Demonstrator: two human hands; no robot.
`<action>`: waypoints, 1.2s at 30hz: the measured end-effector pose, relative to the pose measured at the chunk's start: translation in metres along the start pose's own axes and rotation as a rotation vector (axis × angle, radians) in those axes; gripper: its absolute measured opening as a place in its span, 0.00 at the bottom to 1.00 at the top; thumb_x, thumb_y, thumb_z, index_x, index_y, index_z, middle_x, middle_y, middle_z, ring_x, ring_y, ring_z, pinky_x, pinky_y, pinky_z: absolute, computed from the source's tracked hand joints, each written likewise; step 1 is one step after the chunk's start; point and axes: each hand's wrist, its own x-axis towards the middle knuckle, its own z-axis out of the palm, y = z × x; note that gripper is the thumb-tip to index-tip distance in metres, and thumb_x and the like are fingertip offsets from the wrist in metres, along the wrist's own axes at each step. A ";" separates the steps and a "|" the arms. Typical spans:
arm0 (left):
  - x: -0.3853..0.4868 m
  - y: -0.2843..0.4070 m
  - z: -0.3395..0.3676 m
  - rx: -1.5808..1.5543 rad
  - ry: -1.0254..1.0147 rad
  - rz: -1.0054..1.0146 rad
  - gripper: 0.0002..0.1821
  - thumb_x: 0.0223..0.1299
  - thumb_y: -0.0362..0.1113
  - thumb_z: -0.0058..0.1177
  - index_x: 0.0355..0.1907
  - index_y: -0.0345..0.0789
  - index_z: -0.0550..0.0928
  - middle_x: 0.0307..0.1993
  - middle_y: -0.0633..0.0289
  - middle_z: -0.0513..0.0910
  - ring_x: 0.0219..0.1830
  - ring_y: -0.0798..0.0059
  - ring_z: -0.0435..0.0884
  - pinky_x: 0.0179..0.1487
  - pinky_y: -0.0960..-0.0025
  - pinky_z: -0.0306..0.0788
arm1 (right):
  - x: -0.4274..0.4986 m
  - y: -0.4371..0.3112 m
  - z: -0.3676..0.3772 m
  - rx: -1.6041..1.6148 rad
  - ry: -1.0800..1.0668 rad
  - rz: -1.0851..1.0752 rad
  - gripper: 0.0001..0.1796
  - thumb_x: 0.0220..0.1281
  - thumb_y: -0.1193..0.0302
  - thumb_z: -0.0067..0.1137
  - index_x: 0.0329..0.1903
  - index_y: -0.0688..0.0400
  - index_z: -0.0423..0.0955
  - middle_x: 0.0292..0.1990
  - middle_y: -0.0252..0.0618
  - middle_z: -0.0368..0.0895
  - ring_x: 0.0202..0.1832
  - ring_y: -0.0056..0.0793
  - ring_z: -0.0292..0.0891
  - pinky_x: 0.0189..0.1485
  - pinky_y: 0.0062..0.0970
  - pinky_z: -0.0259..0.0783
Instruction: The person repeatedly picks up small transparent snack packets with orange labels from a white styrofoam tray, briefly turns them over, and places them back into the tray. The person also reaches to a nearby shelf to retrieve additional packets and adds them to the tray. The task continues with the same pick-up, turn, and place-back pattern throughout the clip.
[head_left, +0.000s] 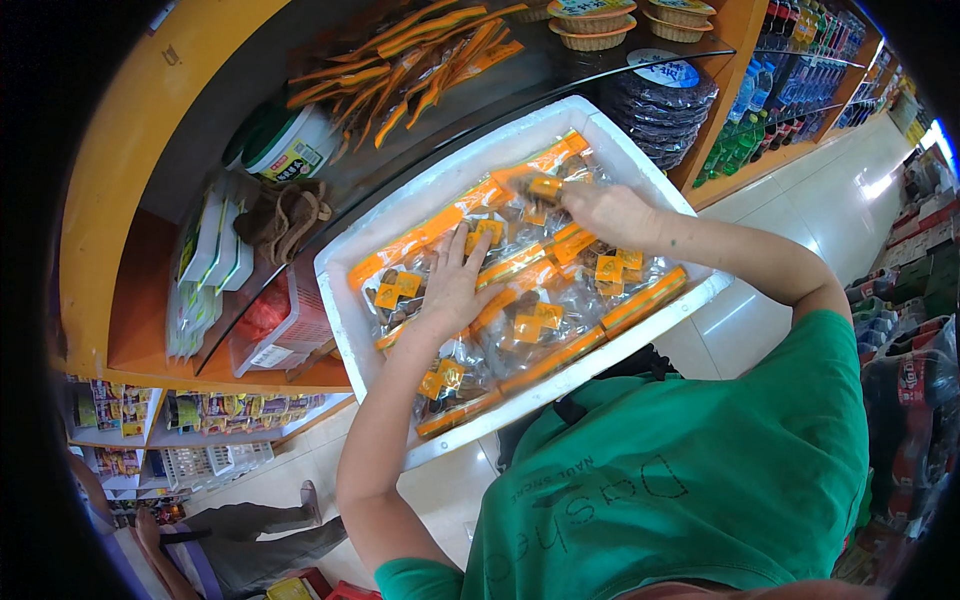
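A white polystyrene foam box (450, 187) stands tilted before me against the shelf. Inside lie several clear plastic packets (529, 319) with orange bands and small orange labels, holding brown pieces. My left hand (454, 289) rests palm down on the packets at the left, its fingers spread. Towards the box's far right corner, the fingers of my right hand (611, 216) are closed on a packet (544, 187) with an orange label. Motion blurs that packet, and its lower part cannot be made out among the others.
Orange-edged packets (420, 64) lie piled on the glass-edged shelf beyond the box. Near them are a white tub (292, 146), a pink basket (281, 334) and stacked round dark packs (664, 112). Bottles (795, 82) line shelves at right. A person (240, 536) stands lower left.
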 end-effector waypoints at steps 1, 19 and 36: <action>0.001 -0.001 0.001 -0.003 0.007 0.005 0.43 0.61 0.53 0.59 0.75 0.45 0.56 0.75 0.48 0.48 0.77 0.49 0.44 0.76 0.50 0.47 | -0.001 -0.002 0.004 -0.033 0.002 -0.109 0.09 0.54 0.74 0.55 0.38 0.64 0.72 0.35 0.46 0.78 0.30 0.38 0.82 0.31 0.33 0.79; -0.078 0.073 -0.062 -0.373 0.115 0.337 0.38 0.57 0.46 0.63 0.69 0.40 0.66 0.73 0.48 0.53 0.74 0.46 0.55 0.73 0.45 0.52 | -0.004 -0.039 -0.042 0.360 -0.061 -0.237 0.13 0.64 0.61 0.56 0.45 0.56 0.77 0.49 0.37 0.80 0.45 0.38 0.79 0.41 0.36 0.77; -0.202 0.084 -0.022 -0.132 0.371 -0.052 0.29 0.49 0.43 0.65 0.54 0.33 0.78 0.36 0.61 0.79 0.39 0.64 0.78 0.44 0.65 0.72 | -0.096 -0.112 -0.070 0.112 0.191 -0.231 0.34 0.49 0.46 0.67 0.47 0.63 0.78 0.28 0.36 0.72 0.28 0.32 0.69 0.32 0.31 0.64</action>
